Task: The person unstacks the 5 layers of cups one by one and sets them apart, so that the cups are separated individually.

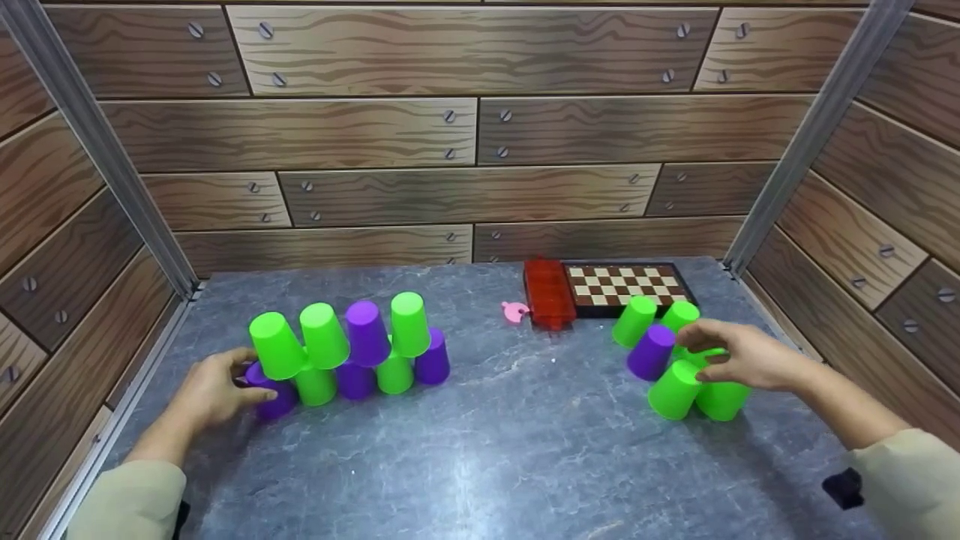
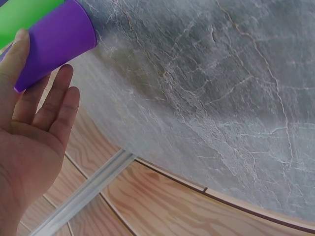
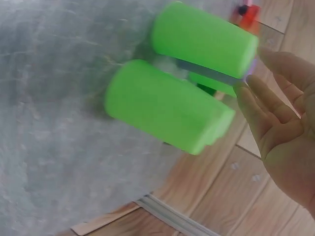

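My left hand [image 1: 214, 386] is at the left end of a two-row stack of upside-down cups. Its thumb lies across the front of the end purple cup [image 2: 59, 42], and its index finger passes behind it; the other fingers stay loose. Above that cup stands a green cup [image 1: 276, 345], with more green and purple cups along both rows. On the right, my right hand [image 1: 739, 356] hovers at a cluster of upside-down cups. Its thumb and fingers are spread about the top of a green cup [image 3: 204, 42]. Beside it stand another green cup [image 3: 162, 105] and a purple cup [image 1: 651, 352].
A checkered game board [image 1: 626, 287] lies at the back right, with a red translucent box [image 1: 549, 292] against its left side. Next to the box is a small pink piece [image 1: 514, 312]. Wood-patterned walls [image 1: 360, 135] close in the grey table [image 1: 480, 450].
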`<action>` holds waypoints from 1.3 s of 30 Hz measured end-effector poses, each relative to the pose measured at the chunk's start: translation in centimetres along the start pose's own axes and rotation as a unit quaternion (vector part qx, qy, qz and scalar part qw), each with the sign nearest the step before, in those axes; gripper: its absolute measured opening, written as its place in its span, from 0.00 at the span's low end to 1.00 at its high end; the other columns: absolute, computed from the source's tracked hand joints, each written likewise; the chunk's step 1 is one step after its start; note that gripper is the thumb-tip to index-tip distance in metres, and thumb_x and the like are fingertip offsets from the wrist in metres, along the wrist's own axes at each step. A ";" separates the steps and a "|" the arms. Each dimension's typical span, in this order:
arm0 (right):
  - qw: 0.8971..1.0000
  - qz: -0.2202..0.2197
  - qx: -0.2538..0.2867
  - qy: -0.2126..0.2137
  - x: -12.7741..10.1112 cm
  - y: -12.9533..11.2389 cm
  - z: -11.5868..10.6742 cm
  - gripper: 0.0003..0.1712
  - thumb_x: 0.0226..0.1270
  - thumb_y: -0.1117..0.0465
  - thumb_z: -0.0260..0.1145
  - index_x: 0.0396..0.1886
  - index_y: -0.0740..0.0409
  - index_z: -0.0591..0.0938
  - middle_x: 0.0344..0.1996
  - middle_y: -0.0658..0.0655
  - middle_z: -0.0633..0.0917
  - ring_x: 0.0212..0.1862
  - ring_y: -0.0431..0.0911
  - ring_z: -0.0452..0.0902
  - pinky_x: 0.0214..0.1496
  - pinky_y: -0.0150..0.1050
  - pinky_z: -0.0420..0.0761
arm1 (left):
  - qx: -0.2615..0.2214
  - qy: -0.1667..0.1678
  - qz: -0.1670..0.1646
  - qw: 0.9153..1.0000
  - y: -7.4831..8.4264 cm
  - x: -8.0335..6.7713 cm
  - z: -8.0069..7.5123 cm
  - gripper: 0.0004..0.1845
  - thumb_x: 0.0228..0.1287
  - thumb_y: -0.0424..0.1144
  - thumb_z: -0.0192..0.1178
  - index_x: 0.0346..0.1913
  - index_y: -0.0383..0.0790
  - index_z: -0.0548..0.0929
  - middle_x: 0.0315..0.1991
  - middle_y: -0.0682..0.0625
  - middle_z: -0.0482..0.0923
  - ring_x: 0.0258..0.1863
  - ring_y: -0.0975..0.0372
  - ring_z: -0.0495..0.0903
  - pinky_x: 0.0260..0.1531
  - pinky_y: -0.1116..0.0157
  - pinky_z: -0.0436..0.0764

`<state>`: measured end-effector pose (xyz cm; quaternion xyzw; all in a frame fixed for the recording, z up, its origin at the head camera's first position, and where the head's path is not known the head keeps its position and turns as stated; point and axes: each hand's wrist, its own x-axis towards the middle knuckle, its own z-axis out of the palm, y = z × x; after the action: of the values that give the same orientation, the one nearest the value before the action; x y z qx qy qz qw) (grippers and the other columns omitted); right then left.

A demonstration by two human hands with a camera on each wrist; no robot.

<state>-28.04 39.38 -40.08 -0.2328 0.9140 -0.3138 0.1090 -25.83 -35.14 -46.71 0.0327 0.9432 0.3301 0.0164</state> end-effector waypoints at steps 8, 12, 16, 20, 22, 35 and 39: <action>0.996 -0.045 -0.046 0.063 2.9 -5.3 -1.0 0.23 0.70 0.58 0.77 0.60 0.59 0.82 0.56 0.60 0.87 0.60 0.58 0.83 0.61 0.52 0.85 | -0.003 0.003 0.003 1.000 0.0 0.0 -0.1 0.39 0.58 0.40 0.82 0.66 0.22 0.76 0.54 0.25 0.84 0.54 0.35 0.84 0.55 0.38 0.83; 0.990 -0.080 -0.060 0.097 5.7 -8.3 -0.3 0.20 0.71 0.54 0.76 0.58 0.56 0.85 0.52 0.54 0.90 0.57 0.52 0.86 0.61 0.53 0.85 | -0.008 0.004 0.002 1.000 -0.1 -0.1 -0.1 0.39 0.57 0.40 0.82 0.65 0.22 0.76 0.53 0.25 0.84 0.54 0.35 0.84 0.55 0.39 0.83; 0.987 -0.114 -0.034 0.112 8.7 -11.4 1.2 0.22 0.69 0.54 0.78 0.59 0.56 0.85 0.51 0.53 0.90 0.55 0.52 0.87 0.60 0.53 0.86 | -0.009 0.003 0.002 1.000 -0.1 0.0 0.0 0.38 0.57 0.39 0.82 0.65 0.23 0.76 0.54 0.26 0.84 0.54 0.35 0.84 0.55 0.39 0.83; 0.984 -0.132 0.007 0.119 11.8 -14.7 3.2 0.25 0.66 0.54 0.80 0.61 0.53 0.85 0.51 0.51 0.90 0.56 0.51 0.87 0.60 0.49 0.86 | -0.004 0.001 0.001 1.000 -0.1 0.1 0.0 0.38 0.57 0.40 0.82 0.65 0.24 0.77 0.54 0.26 0.84 0.55 0.35 0.84 0.56 0.38 0.83; 0.982 -0.138 0.022 0.126 13.5 -16.3 4.5 0.27 0.65 0.54 0.81 0.62 0.52 0.85 0.51 0.50 0.90 0.55 0.50 0.87 0.60 0.47 0.86 | -0.004 0.000 0.000 1.000 -0.1 0.1 0.0 0.37 0.57 0.40 0.82 0.65 0.24 0.77 0.54 0.26 0.84 0.55 0.35 0.84 0.56 0.38 0.83; 0.976 -0.157 0.052 0.143 21.2 -22.8 12.6 0.34 0.60 0.56 0.84 0.66 0.56 0.84 0.55 0.55 0.89 0.59 0.49 0.84 0.64 0.41 0.83 | -0.010 0.004 0.007 1.000 0.0 0.1 0.2 0.36 0.57 0.38 0.82 0.64 0.24 0.78 0.53 0.27 0.84 0.53 0.36 0.84 0.55 0.39 0.83; 0.980 -0.145 0.053 0.129 22.4 -23.1 14.3 0.35 0.60 0.57 0.84 0.66 0.58 0.84 0.57 0.58 0.88 0.62 0.52 0.82 0.65 0.43 0.82 | -0.008 0.009 0.008 1.000 0.0 0.0 0.3 0.35 0.56 0.38 0.82 0.63 0.25 0.79 0.52 0.28 0.85 0.53 0.37 0.85 0.56 0.39 0.83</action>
<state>-34.29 4.76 -38.01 -0.3149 0.8590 -0.4014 -0.0442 -25.87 -34.99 -46.93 0.0369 0.9405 0.3378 0.0053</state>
